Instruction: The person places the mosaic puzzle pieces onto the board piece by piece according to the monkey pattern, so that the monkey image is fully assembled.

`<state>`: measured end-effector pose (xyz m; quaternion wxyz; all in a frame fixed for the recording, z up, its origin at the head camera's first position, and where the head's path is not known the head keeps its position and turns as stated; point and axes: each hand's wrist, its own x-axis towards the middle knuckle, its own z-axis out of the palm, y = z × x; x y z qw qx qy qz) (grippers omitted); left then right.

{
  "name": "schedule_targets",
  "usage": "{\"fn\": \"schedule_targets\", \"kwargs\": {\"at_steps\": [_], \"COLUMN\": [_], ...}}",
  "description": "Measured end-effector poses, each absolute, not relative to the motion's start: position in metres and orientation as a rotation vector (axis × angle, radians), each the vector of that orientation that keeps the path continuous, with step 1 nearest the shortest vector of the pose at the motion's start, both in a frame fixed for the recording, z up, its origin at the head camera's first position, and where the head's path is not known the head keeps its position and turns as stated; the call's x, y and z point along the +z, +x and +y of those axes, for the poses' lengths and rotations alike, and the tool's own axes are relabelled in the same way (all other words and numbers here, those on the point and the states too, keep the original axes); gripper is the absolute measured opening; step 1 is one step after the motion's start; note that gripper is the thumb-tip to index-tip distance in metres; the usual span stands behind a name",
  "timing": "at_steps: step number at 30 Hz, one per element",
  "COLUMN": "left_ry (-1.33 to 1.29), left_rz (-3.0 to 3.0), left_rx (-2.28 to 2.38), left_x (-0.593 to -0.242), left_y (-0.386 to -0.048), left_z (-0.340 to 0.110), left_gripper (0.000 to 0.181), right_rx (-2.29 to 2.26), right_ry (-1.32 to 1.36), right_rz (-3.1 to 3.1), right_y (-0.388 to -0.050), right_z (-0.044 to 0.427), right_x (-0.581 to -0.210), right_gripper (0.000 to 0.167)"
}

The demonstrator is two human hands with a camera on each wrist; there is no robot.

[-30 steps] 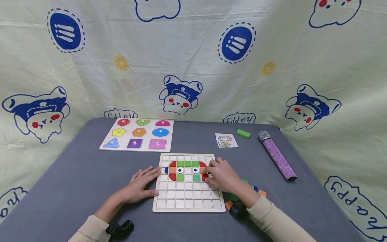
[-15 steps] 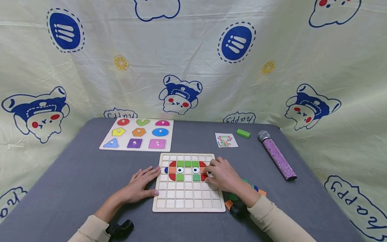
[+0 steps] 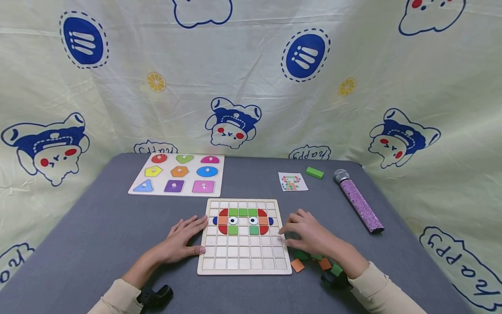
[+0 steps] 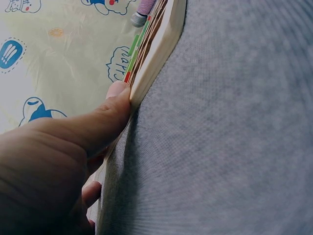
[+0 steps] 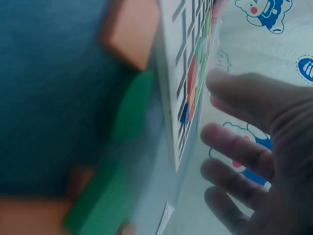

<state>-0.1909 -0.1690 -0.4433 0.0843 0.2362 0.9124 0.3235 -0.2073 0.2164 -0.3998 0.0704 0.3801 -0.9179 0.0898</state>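
A pale wooden grid board (image 3: 244,264) holds coloured tiles in its upper rows: red curved corners, green and orange squares, two eye tiles (image 3: 253,220) and a small blue tile (image 3: 271,221) at each side. My left hand (image 3: 178,244) rests along the board's left edge with its fingers extended; in the left wrist view the thumb (image 4: 110,115) presses on the rim. My right hand (image 3: 311,233) hovers by the board's right edge, fingers loosely bent and holding nothing. Beneath it lie loose green and orange tiles (image 3: 297,265), partly hidden by the forearm.
Behind the board sits a white shape puzzle (image 3: 137,190) with knobbed pieces. A small pattern card (image 3: 303,186), a green block (image 3: 314,172) and a glittery purple microphone (image 3: 360,203) lie at the back right. Patterned cloth hangs behind the grey table.
My right hand has let go at the tiles' right end and moved right, towards the loose tiles. The blue tile it covered now shows. My left hand has stayed put.
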Motion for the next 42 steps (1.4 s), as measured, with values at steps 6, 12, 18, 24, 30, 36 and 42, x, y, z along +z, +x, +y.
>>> {"fn": "schedule_targets", "kwargs": {"at_steps": [6,12,18,24,30,36,42], "left_ry": [0.708,0.697,0.706,0.705,0.700,0.700,0.702], "left_rz": [2.724,2.726,2.726,2.725,2.721,2.724,2.721], "left_rx": [0.958,0.957,0.955,0.964,0.965,0.964,0.963], "left_x": [-0.444,-0.444,-0.445,-0.445,-0.444,-0.444,-0.445], "left_y": [-0.191,-0.191,-0.191,-0.191,-0.191,-0.191,-0.191], "left_z": [-0.169,-0.169,-0.170,-0.169,-0.169,-0.169,-0.169], "left_gripper": [0.077,0.078,0.078,0.077,0.077,0.077,0.077], "right_rx": [0.308,0.343,0.327,0.314,0.319,0.323,0.340], "right_ry": [1.163,1.243,1.337,1.322,1.284,1.301,1.298], "right_rz": [-2.795,-2.820,-2.806,-2.838,-2.889,-2.885,-2.889], "right_y": [-0.196,-0.188,-0.187,-0.189,-0.190,-0.188,-0.189], "right_z": [0.239,0.255,0.260,0.261,0.259,0.259,0.260], "right_x": [-0.400,-0.402,-0.407,-0.409,-0.411,-0.411,-0.411], "right_gripper": [0.023,0.027,0.035,0.039,0.038,0.037,0.032]}}
